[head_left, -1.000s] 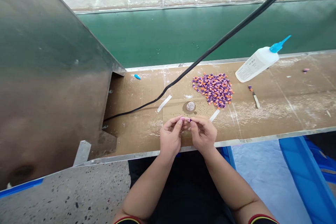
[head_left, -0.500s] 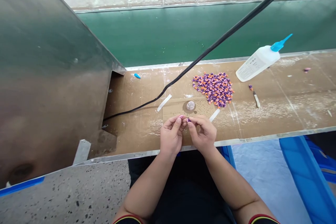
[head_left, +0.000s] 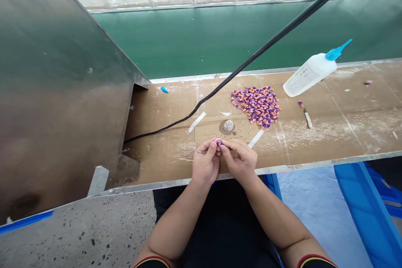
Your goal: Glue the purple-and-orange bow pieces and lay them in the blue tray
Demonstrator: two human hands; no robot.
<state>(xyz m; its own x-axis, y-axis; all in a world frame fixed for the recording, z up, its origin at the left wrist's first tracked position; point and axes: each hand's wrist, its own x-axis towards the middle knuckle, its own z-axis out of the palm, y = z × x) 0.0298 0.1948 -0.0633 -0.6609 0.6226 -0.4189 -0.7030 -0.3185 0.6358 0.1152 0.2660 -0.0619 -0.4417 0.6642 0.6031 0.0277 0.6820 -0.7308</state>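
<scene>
My left hand (head_left: 205, 159) pinches a small pink piece (head_left: 216, 140) between thumb and fingers, above the near part of the cardboard-covered bench. From the right, my right hand (head_left: 240, 157) holds a small purple piece (head_left: 220, 143) in its fingertips. The two pieces meet or nearly touch; fingers hide most of both. Just beyond my hands sits a small round clear dish (head_left: 228, 125) on a wet patch of cardboard. Behind it to the right lies a pile of small purple, orange and white pieces (head_left: 257, 104).
A white bottle with a blue nozzle (head_left: 309, 75) leans at the back right. Near it lies a small white-handled tool (head_left: 307, 118). A black cable (head_left: 232, 77) crosses above the bench. A metal cabinet (head_left: 63, 92) stands left, and a blue bin (head_left: 361, 209) is below right.
My right hand has moved slightly left, bringing the purple piece from apart to up against or very near the pink piece. My left hand has hardly moved.
</scene>
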